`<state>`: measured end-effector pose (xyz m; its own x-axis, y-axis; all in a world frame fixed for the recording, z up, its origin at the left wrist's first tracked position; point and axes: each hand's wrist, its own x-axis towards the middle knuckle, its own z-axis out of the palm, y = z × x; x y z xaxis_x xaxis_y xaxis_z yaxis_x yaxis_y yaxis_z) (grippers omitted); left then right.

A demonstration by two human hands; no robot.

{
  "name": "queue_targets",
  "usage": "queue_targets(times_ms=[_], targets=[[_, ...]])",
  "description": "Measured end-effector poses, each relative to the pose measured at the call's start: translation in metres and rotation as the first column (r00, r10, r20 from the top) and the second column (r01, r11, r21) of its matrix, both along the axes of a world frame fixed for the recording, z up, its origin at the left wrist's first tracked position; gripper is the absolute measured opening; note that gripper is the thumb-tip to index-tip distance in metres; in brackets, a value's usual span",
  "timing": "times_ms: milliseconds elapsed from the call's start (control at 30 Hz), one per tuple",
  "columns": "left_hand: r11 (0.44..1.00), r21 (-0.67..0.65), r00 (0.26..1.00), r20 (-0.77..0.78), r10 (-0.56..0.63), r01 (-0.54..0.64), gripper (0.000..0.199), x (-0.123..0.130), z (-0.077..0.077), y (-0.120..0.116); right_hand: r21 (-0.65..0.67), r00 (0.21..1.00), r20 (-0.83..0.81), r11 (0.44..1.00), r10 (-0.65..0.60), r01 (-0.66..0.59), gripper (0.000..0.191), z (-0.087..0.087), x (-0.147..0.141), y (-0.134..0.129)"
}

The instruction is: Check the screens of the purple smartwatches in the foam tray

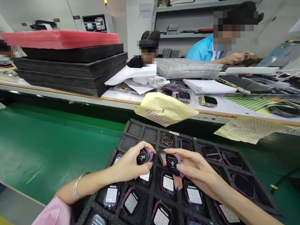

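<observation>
My left hand (138,161) is closed around a purple-cased smartwatch (142,156) with a lit dark face, thumb and index finger at its edges. A second lit purple smartwatch (172,164) is gripped between the thumb and fingers of my right hand (191,165). Both are held over a black foam tray (150,135) divided into square compartments. Several more purple watches lie in it, some showing white label-like screens, such as the watch (168,182) below my hands, others dark, such as the watch (243,186) at the right. My hands and forearms hide some compartments.
Beyond the tray runs a workbench (117,99). It bears stacked black foam trays (70,70) topped with pink foam (63,39), clear plastic trays (187,67), papers (208,86) and a coiled white cable (159,82). Yellow sheets (166,107) hang over its edge. Two people sit behind; another shows at far left.
</observation>
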<state>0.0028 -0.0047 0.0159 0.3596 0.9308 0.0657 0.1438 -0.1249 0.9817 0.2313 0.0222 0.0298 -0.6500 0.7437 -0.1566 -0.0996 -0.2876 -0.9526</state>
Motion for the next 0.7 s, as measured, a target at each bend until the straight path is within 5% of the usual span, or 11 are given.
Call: queue_targets(times_ms=[700], targets=[[0.999, 0.044, 1.0, -0.027, -0.003, 0.004, 0.025, 0.0004, 0.0007, -0.0025, 0.029, 0.999, 0.042, 1.0, 0.007, -0.009, 0.04, -0.003, 0.0011, -0.0006]])
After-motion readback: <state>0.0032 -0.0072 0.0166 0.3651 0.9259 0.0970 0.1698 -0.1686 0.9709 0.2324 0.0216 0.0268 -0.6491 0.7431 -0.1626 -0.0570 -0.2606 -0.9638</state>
